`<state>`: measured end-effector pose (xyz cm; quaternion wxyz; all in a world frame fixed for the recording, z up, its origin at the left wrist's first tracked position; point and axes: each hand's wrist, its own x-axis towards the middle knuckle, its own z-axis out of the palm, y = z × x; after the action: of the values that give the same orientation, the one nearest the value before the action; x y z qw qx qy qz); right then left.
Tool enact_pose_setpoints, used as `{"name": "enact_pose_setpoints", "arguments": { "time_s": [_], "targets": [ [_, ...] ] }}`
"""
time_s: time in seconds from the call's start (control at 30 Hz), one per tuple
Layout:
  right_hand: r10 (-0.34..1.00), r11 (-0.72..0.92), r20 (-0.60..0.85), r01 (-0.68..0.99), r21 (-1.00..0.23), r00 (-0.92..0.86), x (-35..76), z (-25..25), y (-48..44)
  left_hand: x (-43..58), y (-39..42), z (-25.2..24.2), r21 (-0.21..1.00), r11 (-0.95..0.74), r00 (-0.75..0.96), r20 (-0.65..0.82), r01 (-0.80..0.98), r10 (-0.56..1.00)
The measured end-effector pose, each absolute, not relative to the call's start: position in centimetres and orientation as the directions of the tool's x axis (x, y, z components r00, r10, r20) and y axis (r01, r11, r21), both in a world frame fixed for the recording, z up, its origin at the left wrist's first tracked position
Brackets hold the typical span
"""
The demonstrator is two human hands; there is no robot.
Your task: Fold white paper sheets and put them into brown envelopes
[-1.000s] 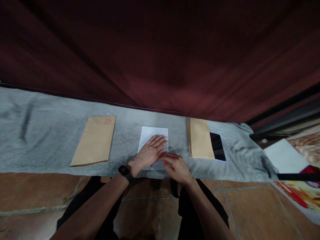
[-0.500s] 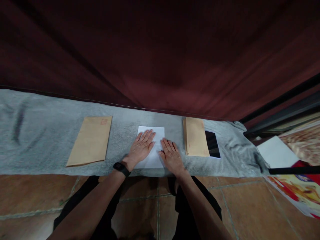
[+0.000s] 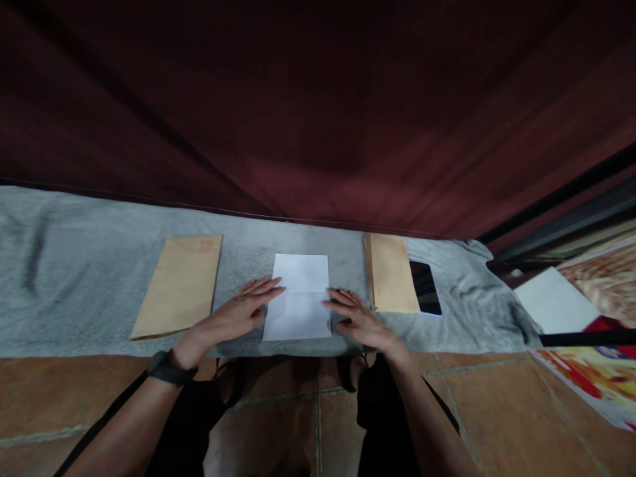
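A white sheet of paper (image 3: 302, 311) with a crease across its middle lies flat on the grey cloth, between my two hands. My left hand (image 3: 243, 310) is open at the paper's left side, its fingertips over the edge near the crease. On the other side my right hand (image 3: 358, 317) is open too, fingers stretched toward the paper's right edge, with the tips at or just over it. Neither hand grips anything. Whether the fingertips press on the paper I cannot tell.
A brown envelope (image 3: 181, 285) lies to the left. More brown envelopes (image 3: 394, 275), stacked, lie on the right, partly over a dark-screened phone or tablet (image 3: 425, 286). Grey cloth (image 3: 89, 278) covers the narrow surface; a dark red curtain (image 3: 318, 172) hangs behind. Printed sheets (image 3: 596, 377) are at far right.
Both hands have drawn apart from the middle of the paper to its two side edges, the left hand moving left and the right hand right. The crease now shows in full.
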<state>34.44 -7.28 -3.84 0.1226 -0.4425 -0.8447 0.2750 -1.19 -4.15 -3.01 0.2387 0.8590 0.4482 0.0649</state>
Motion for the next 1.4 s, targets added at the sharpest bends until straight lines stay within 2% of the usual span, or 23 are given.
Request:
{"name": "enact_pose_setpoints", "arguments": {
  "time_s": [0.1,0.37,0.57,0.8,0.93,1.03,1.4],
  "targets": [
    [0.816,0.442,-0.065,0.692,-0.571,-0.575,34.4,-3.5,-7.3,-1.6,-4.4,-2.0,0.495,-0.482,0.621,-0.160,0.723,0.767],
    [0.816,0.467,-0.026,0.685,-0.559,-0.577,34.4,-3.6,-7.3,-1.3,-4.6,-1.8,0.487,-0.470,0.620,-0.207,0.736,0.757],
    [0.808,0.455,-0.064,0.690,-0.562,-0.585,34.4,-3.3,-7.3,-0.9,-5.0,-1.7,0.454,-0.462,0.612,-0.272,0.762,0.742],
    [0.807,0.467,-0.045,0.683,-0.561,-0.589,34.5,-3.6,-7.3,0.9,-6.4,-2.1,0.412,-0.523,0.634,-0.199,0.746,0.748],
    [0.806,0.469,-0.044,0.682,-0.562,-0.591,34.6,-3.8,-7.3,3.8,-8.2,-2.6,0.379,-0.648,0.720,-0.074,0.660,0.690],
    [0.805,0.469,-0.043,0.680,-0.563,-0.591,34.7,-3.8,-7.3,5.7,-9.1,-2.9,0.356,-0.670,0.714,0.010,0.652,0.700],
    [0.796,0.451,-0.108,0.703,-0.550,-0.595,34.5,-3.6,-7.5,7.0,-9.0,-3.0,0.309,-0.659,0.686,0.027,0.686,0.727]
  ]
}}
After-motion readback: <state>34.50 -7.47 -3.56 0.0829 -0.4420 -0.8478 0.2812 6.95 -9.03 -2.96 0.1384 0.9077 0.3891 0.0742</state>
